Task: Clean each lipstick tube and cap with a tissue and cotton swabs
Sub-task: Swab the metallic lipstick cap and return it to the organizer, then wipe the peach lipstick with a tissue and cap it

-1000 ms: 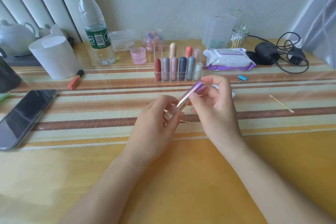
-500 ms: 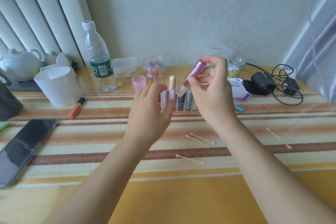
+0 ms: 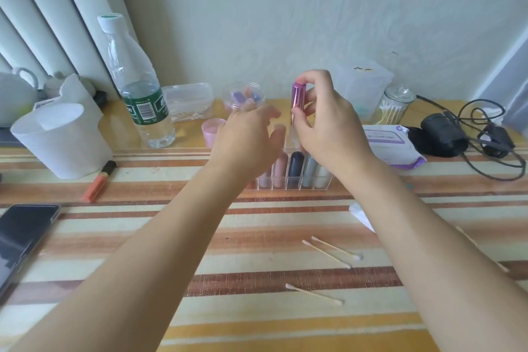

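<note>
Purple lipstick tube [image 3: 298, 103] upright at frame centre, above back of clear organizer [image 3: 297, 184]. My right hand [image 3: 328, 123] pinched it: one fingertip on top, thumb low on side. My left hand [image 3: 251, 137] just left of it, fingers loosely spread, blurred, holding nothing. Other lipsticks [image 3: 295, 168] stood in front slots. Cotton swabs [image 3: 328, 251] lay lower right of centre on striped table [image 3: 143, 237]. Tissue [image 3: 361, 216] corner beside right forearm. Wipes pack [image 3: 391, 146] at right, water bottle [image 3: 137, 86] upper left.

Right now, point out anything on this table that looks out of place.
Three cotton swabs lie scattered loose on the striped cloth, away from the glass swab jar. An orange black-capped tube lies on its side beside the white cup, outside the clear organizer.
</note>
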